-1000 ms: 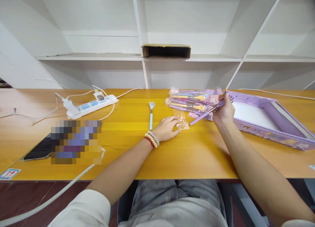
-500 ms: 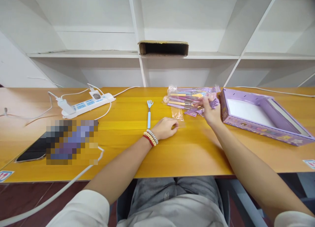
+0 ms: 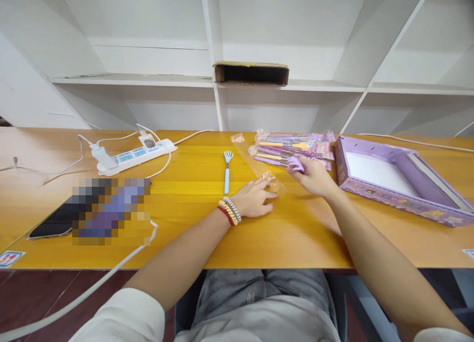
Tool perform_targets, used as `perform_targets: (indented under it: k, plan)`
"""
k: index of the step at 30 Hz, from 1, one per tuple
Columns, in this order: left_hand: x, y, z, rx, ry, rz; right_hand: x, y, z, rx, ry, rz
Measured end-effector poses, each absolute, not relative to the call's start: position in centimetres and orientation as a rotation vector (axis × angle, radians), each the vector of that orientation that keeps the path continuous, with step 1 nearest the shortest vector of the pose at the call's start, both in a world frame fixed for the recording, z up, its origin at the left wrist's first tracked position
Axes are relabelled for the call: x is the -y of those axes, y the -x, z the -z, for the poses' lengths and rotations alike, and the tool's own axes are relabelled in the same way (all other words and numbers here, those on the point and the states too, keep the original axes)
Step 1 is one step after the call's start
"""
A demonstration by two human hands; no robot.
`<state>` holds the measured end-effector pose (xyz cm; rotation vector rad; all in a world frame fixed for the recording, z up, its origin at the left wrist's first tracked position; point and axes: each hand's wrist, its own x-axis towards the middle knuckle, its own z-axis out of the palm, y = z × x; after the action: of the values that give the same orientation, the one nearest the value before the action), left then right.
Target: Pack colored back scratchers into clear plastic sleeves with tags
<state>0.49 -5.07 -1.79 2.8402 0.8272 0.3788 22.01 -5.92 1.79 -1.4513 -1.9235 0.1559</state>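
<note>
The white shelf is the biggest thing, at the back of the table. The purple box sits on the R side w/ its inside facing up. The packs lie in a pile just beside it, not in it. They're in see-thru wrap, so that bit looks not done yet. Can't count them, they overlap. The plug strip & phone are off on the L, well apart from the pile.

The thin bag lies flat on a slant btwn the blue scratcher & the pile. The L hand is let go & loose, palm down, fingers spread. Its tips are at the near end of the bag, prob touching it. The R hand is closed round the purple scratcher, by the near edge of the pile. Its handle is hidden. The blue scratcher lies alone on the table, claw end away from the person. So I'd say 2 are out of wrap, 1 down & 1 held, & the pile is what's left
</note>
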Motion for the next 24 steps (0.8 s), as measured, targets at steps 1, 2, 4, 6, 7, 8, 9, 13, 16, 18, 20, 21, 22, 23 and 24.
perform_targets:
  k: [1, 2, 4, 6, 7, 8, 9, 13, 16, 18, 20, 21, 22, 23, 24]
  plan:
    - [5.2, -0.6, 1.8, -0.832, -2.839, -0.375, 5.8, -21.8, -1.4, 2.032, 1.529, -0.162]
    - [5.4, -0.6, 1.8, -0.835, -2.836, -0.364, 5.6, -21.6, -1.0, 2.110, 1.610, -0.189]
    - [5.7, -0.8, 1.9, -0.832, -2.830, -0.331, 5.2, -21.4, -0.1, 2.192, 1.769, -0.295]
    - [5.8, -0.9, 2.0, -0.826, -2.826, -0.300, 4.8, -21.4, 0.7, 2.203, 1.873, -0.407]
    - [5.8, -1.0, 2.1, -0.824, -2.826, -0.289, 4.7, -21.4, 0.9, 2.197, 1.894, -0.446]
    - [5.9, -1.0, 2.2, -0.822, -2.826, -0.279, 4.6, -21.5, 1.0, 2.186, 1.902, -0.471]
    - [5.9, -1.0, 2.2, -0.820, -2.826, -0.272, 4.6, -21.6, 1.0, 2.176, 1.899, -0.497]
    - [5.9, -1.0, 2.4, -0.818, -2.827, -0.288, 4.8, -21.8, 0.8, 2.132, 1.843, -0.639]
    - [5.9, -0.9, 2.1, -0.826, -2.816, -0.381, 4.8, -21.7, 0.6, 2.032, 1.783, -0.747]
    - [5.7, -0.9, 1.8, -0.873, -2.774, -0.498, 4.8, -21.7, 0.5, 1.921, 1.739, -0.826]
    - [5.3, -0.9, 1.6, -0.968, -2.687, -0.654, 4.8, -21.6, 0.3, 1.812, 1.668, -0.889]
    - [5.0, -0.9, 1.5, -1.029, -2.623, -0.741, 4.9, -21.6, 0.1, 1.766, 1.620, -0.916]
    - [4.7, -0.9, 1.4, -1.095, -2.548, -0.822, 4.9, -21.5, 0.0, 1.724, 1.570, -0.936]
    - [4.4, -0.9, 1.4, -1.162, -2.466, -0.886, 5.0, -21.5, -0.2, 1.689, 1.520, -0.954]
    - [4.1, -0.8, 1.5, -1.230, -2.384, -0.930, 5.2, -21.4, -0.5, 1.655, 1.476, -0.972]
